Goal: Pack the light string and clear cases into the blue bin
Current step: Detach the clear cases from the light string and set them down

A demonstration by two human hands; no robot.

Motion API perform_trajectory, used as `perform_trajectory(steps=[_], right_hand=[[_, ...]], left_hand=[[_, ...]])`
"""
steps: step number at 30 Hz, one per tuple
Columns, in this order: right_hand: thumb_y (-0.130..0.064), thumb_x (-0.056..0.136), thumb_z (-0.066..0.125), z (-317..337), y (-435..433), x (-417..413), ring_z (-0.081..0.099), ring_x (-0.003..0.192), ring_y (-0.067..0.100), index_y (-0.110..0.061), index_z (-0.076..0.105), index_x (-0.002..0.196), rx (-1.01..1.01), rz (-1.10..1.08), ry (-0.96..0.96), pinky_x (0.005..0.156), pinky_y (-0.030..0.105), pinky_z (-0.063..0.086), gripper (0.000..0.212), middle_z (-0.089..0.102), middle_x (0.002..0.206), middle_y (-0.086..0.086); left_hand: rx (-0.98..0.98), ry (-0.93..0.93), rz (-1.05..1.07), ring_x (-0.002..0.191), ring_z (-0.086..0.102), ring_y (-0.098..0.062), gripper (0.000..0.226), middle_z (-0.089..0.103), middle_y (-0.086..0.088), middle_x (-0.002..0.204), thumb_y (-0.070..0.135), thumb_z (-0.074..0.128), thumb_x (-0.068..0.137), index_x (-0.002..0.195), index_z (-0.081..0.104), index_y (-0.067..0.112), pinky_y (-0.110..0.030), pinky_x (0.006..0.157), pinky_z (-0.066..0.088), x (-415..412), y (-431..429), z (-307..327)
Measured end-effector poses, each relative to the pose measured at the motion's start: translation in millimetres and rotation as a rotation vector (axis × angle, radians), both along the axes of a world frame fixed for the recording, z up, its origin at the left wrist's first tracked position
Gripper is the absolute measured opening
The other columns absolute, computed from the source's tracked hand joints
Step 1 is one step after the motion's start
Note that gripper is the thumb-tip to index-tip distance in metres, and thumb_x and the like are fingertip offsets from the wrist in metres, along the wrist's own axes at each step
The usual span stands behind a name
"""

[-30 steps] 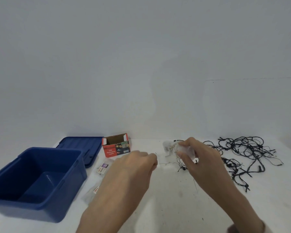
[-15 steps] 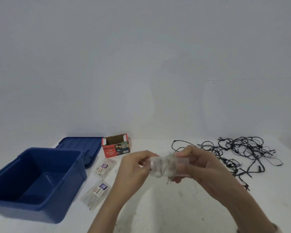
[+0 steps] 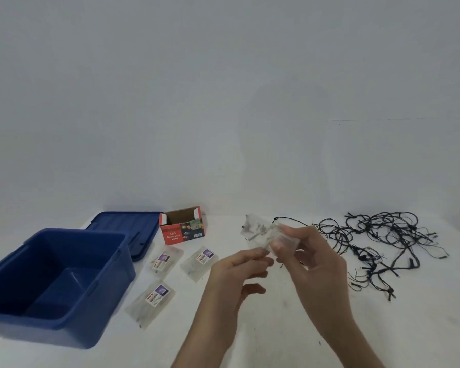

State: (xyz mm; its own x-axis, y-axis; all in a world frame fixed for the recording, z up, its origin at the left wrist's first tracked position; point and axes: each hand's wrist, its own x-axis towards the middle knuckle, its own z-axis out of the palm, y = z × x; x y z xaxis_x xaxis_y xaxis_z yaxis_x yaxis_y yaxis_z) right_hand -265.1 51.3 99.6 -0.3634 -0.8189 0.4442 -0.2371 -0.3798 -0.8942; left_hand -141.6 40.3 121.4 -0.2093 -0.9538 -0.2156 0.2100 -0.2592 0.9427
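Observation:
Above the table's middle, my right hand pinches a clear case with small parts inside, tilted up to the left. My left hand touches the case's lower edge with thumb and fingertips. Three more clear cases with labels lie flat on the table: one, one and one. The open blue bin stands at the left with nothing visible inside. A tangled black light string lies spread at the right, a strand reaching toward my right hand.
The bin's blue lid lies flat behind the bin. An open red LED lights carton stands beside the lid. A white table carries everything, and a plain wall rises behind it.
Both hands have raised the clear case and tipped it up to the left. My left hand dropped lower, uncovering a third flat case on the table.

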Motion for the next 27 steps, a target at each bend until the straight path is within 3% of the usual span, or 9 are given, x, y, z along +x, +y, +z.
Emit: perform_trajectory(steps=[4, 8, 12, 15, 18, 20, 22, 24, 27], right_hand=[[-0.024, 0.082, 0.063, -12.4, -4.0, -2.7, 0.060, 0.084, -0.005, -0.030, 0.058, 0.093, -0.249, -0.133, 0.380, 0.073, 0.005, 0.044, 0.014, 0.062, 0.097, -0.014], [-0.009, 0.082, 0.065, -26.0, -8.9, -5.9, 0.062, 0.090, 0.007, -0.018, 0.063, 0.098, -0.380, -0.110, 0.531, 0.075, 0.021, 0.051, 0.018, 0.065, 0.097, -0.005], [-0.025, 0.083, 0.060, -24.9, -8.4, -12.2, 0.059, 0.092, 0.002, -0.013, 0.063, 0.090, -0.265, -0.030, 0.565, 0.074, 0.014, 0.048, 0.014, 0.060, 0.106, -0.003], [-0.031, 0.082, 0.061, -24.1, -13.7, -19.5, 0.060, 0.087, -0.001, -0.017, 0.062, 0.085, -0.192, 0.003, 0.571, 0.072, 0.013, 0.048, 0.015, 0.063, 0.100, -0.009], [-0.031, 0.084, 0.064, -33.0, -17.8, -25.7, 0.060, 0.084, -0.004, -0.029, 0.056, 0.092, -0.008, 0.095, 0.562, 0.073, 0.014, 0.049, 0.012, 0.064, 0.089, -0.017], [-0.030, 0.086, 0.064, -46.7, -18.5, -29.8, 0.059, 0.089, -0.006, -0.040, 0.049, 0.108, 0.159, 0.189, 0.557, 0.079, 0.014, 0.049, 0.029, 0.062, 0.096, -0.022], [-0.028, 0.089, 0.060, -65.2, -21.2, -32.6, 0.057, 0.090, -0.007, -0.033, 0.051, 0.124, 0.244, 0.220, 0.638, 0.083, 0.011, 0.045, 0.036, 0.062, 0.106, -0.019], [-0.024, 0.090, 0.060, -78.8, -25.4, -32.3, 0.056, 0.090, -0.007, -0.022, 0.059, 0.122, 0.271, 0.195, 0.645, 0.083, 0.009, 0.044, 0.032, 0.066, 0.107, -0.014], [-0.019, 0.087, 0.065, -89.7, -33.2, -36.6, 0.062, 0.081, -0.008, -0.019, 0.067, 0.109, 0.323, 0.098, 0.430, 0.074, 0.008, 0.048, 0.023, 0.067, 0.087, -0.020]], left_hand=[[0.142, 0.161, -0.137, 0.075, 0.058, -0.016, 0.025, 0.071, -0.002, 0.085, 0.034, 0.064, 0.075, 0.085, 0.073, 0.014, -0.027, 0.065, 0.043, 1.2, -2.6, 4.1], [0.135, 0.127, -0.116, 0.077, 0.057, -0.014, 0.029, 0.067, 0.003, 0.078, 0.043, 0.063, 0.072, 0.077, 0.077, 0.018, -0.026, 0.066, 0.041, -1.5, -7.2, -2.8], [0.116, 0.140, -0.104, 0.072, 0.058, -0.011, 0.031, 0.066, 0.002, 0.079, 0.042, 0.064, 0.071, 0.081, 0.076, 0.016, -0.026, 0.066, 0.040, -3.3, -11.4, -12.1], [0.141, 0.098, -0.114, 0.073, 0.056, -0.013, 0.030, 0.068, 0.003, 0.076, 0.043, 0.065, 0.070, 0.075, 0.076, 0.016, -0.026, 0.066, 0.039, -5.1, -17.0, -23.6], [0.172, 0.015, -0.136, 0.073, 0.056, -0.013, 0.031, 0.069, 0.003, 0.076, 0.046, 0.065, 0.068, 0.066, 0.076, 0.017, -0.026, 0.066, 0.040, -5.0, -22.7, -42.1], [0.200, -0.037, -0.154, 0.070, 0.056, -0.012, 0.034, 0.070, 0.001, 0.082, 0.048, 0.066, 0.066, 0.069, 0.076, 0.016, -0.024, 0.063, 0.041, -4.8, -25.6, -56.8], [0.228, -0.090, -0.165, 0.069, 0.055, -0.012, 0.038, 0.070, -0.001, 0.086, 0.049, 0.067, 0.065, 0.077, 0.075, 0.014, -0.021, 0.059, 0.041, -5.6, -28.1, -70.9], [0.238, -0.161, -0.177, 0.069, 0.054, -0.012, 0.041, 0.069, -0.001, 0.086, 0.048, 0.067, 0.070, 0.086, 0.074, 0.011, -0.020, 0.056, 0.042, -8.0, -33.6, -83.1], [0.215, -0.237, -0.178, 0.065, 0.054, -0.011, 0.041, 0.068, 0.000, 0.084, 0.045, 0.062, 0.082, 0.097, 0.071, 0.008, -0.019, 0.053, 0.042, -16.7, -48.4, -89.6]])
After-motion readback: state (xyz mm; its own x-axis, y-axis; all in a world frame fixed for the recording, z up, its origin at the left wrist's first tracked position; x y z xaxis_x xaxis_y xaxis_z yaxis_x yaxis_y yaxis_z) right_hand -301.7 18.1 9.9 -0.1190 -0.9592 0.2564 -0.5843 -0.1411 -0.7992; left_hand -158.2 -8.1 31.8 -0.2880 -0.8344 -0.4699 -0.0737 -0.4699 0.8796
